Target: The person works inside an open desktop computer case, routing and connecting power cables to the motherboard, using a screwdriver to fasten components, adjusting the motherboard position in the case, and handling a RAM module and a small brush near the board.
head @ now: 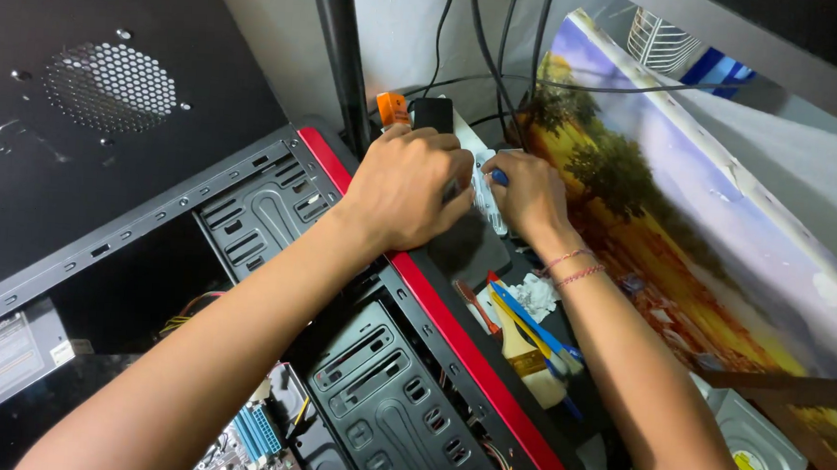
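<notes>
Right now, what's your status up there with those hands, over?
Left hand and right hand both closed on a small clear plastic packet. Held above the open black computer case with red trim. Nothing between the hands.

We find our 2 hands hemmed in: a black pole [340, 56] and hanging cables [504, 37] behind, a painted canvas [708, 253] at right, the open computer case [275, 207] below.

Both forearms are bare; the left hand [404, 188] wears nothing; the right hand [529, 198] has two thin pink thread bracelets [572, 266] at the wrist.
</notes>
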